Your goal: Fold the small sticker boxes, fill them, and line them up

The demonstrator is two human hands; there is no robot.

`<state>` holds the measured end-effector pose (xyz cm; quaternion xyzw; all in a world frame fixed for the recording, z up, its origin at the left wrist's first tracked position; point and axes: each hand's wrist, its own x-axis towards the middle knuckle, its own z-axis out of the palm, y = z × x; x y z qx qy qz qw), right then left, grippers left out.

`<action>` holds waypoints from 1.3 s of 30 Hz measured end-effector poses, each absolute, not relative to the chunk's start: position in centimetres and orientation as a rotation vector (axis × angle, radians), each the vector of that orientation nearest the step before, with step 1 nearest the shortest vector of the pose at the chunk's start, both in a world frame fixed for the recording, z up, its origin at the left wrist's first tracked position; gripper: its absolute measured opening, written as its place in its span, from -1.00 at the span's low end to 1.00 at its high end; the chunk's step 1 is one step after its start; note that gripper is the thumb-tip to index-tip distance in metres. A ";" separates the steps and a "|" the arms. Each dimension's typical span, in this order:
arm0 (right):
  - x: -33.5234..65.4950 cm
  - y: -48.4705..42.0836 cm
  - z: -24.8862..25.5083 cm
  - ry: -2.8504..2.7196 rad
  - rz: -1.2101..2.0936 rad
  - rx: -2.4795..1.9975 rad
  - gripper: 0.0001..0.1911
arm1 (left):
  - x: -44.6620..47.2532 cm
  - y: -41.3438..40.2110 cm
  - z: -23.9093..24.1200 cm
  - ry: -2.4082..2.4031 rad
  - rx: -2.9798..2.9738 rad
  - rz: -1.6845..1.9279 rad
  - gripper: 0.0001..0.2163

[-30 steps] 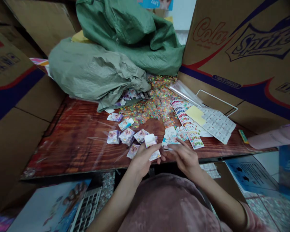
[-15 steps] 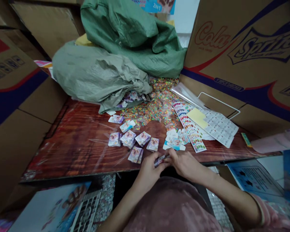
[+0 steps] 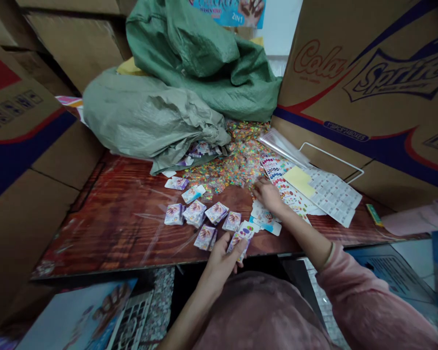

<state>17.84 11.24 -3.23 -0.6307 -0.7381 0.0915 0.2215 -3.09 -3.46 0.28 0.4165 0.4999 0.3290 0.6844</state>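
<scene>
Fingers of the left hand (image 3: 219,261) grip a small white-and-purple printed cardboard box (image 3: 235,240), thumb across its front, at the near edge of the dark red wood-grain worktop (image 3: 117,209). A white card with coloured ovals (image 3: 246,229) shows at its upper end. The right hand (image 3: 270,195) reaches forward, fingers bent down at the near edge of a heap of tiny multicoloured pieces in clear wrapping (image 3: 237,167), beside long paper sheets with rows of coloured ovals (image 3: 273,167); whether they have closed on anything cannot be told. More white-and-purple boxes (image 3: 194,212) lie just left of the held one. The step in hand looks like steadying the box while picking something up; the next move seems to call for a light fingertip pinch, with the box kept still.
</scene>
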 end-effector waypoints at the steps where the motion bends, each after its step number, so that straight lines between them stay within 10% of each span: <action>1: 17.8 11.3 -3.4 -2.038 0.263 -1.745 -0.89 | -3.1 -3.5 0.3 1.138 0.929 0.727 -0.60; 11: 19.2 9.1 -0.9 -1.779 0.349 -1.662 -0.71 | -3.1 -2.9 0.1 1.211 0.865 0.798 -0.62; 17: 15.8 2.7 2.5 -1.703 0.959 -1.272 -0.76 | -2.6 -2.5 0.3 1.181 0.854 0.834 -0.63; 24: 13.4 -0.3 1.9 -2.002 0.518 -1.217 -0.86 | -2.3 -2.9 -0.1 1.178 1.007 0.882 -0.71; 39: 13.3 -0.4 1.7 -1.821 0.839 -1.104 -0.82 | -3.1 -2.7 -0.2 1.199 1.103 0.942 -0.78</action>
